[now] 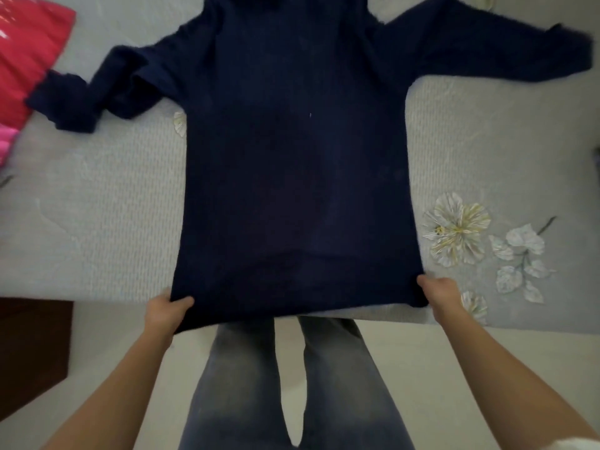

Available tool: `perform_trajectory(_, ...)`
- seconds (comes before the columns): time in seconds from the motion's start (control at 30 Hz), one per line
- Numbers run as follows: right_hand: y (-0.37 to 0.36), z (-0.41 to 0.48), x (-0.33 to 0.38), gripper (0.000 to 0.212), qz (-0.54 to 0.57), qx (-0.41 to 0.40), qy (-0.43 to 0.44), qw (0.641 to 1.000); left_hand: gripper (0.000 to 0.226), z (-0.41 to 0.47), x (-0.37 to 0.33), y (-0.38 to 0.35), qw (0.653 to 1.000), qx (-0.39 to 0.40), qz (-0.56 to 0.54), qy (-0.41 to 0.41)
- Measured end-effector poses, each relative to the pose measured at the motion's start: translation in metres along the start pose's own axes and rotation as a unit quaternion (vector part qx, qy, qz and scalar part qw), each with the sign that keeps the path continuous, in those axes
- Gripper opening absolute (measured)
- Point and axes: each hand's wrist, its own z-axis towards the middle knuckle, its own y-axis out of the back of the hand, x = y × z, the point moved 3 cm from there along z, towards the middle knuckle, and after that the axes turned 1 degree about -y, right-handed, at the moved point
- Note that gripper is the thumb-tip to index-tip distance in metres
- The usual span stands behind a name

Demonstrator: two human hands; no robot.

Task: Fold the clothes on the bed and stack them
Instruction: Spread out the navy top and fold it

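Observation:
A dark navy long-sleeved sweater (pixel 295 164) lies spread flat on the grey bed (pixel 97 206), its hem at the near edge and both sleeves stretched out to the sides. The left sleeve is crumpled at its cuff. My left hand (pixel 165 311) pinches the hem's left corner, thumb on top. At the hem's right corner, my right hand (pixel 438 292) grips the fabric. The hem hangs slightly over the bed's edge. The sweater's neck is cut off at the top of the view.
A red and pink cloth (pixel 29 60) lies at the bed's far left, close to the left sleeve's cuff. Printed flowers (pixel 457 232) mark the cover at the right. A dark wooden piece of furniture (pixel 32 352) stands on the pale floor at the left. My legs in grey jeans (pixel 259 384) are against the bed.

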Motion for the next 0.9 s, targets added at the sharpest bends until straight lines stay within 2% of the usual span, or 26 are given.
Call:
perform_trajectory(0.07,0.005,0.003,0.010,0.016,-0.078,0.012,0.017,0.997,0.035,-0.006,-0.008,0.001,0.995,-0.017,0.101,-0.006)
perform_trajectory(0.17,0.017,0.011,0.058,0.026,-0.079,-0.017,0.101,0.992,0.065,-0.011,-0.053,-0.004,0.978,-0.085,0.177,-0.069)
perform_trajectory(0.27,0.029,0.018,0.122,0.034,-0.030,-0.028,0.171,0.984,0.064,-0.025,-0.121,-0.026,0.964,-0.105,0.176,-0.172)
perform_trajectory(0.43,0.047,0.050,0.215,0.039,0.060,-0.014,0.218,0.974,0.057,-0.042,-0.223,-0.080,0.944,-0.063,0.179,-0.270)
perform_trajectory(0.53,0.067,0.086,0.248,0.036,0.097,-0.029,0.193,0.976,0.053,-0.050,-0.269,-0.114,0.928,-0.038,0.198,-0.312)
perform_trajectory(0.6,0.091,0.122,0.264,0.027,0.127,-0.054,0.169,0.976,0.052,-0.055,-0.297,-0.137,0.917,-0.031,0.213,-0.337)
perform_trajectory(0.7,0.129,0.176,0.284,0.039,0.208,-0.072,0.118,0.968,0.047,-0.060,-0.339,-0.172,0.894,-0.034,0.232,-0.382)
perform_trajectory(0.8,0.159,0.213,0.298,0.024,0.319,-0.058,0.089,0.942,0.044,-0.068,-0.383,-0.206,0.875,-0.044,0.222,-0.429)
perform_trajectory(0.9,0.172,0.238,0.313,0.049,0.381,-0.004,0.063,0.923,0.049,-0.069,-0.413,-0.234,0.856,-0.039,0.241,-0.456)
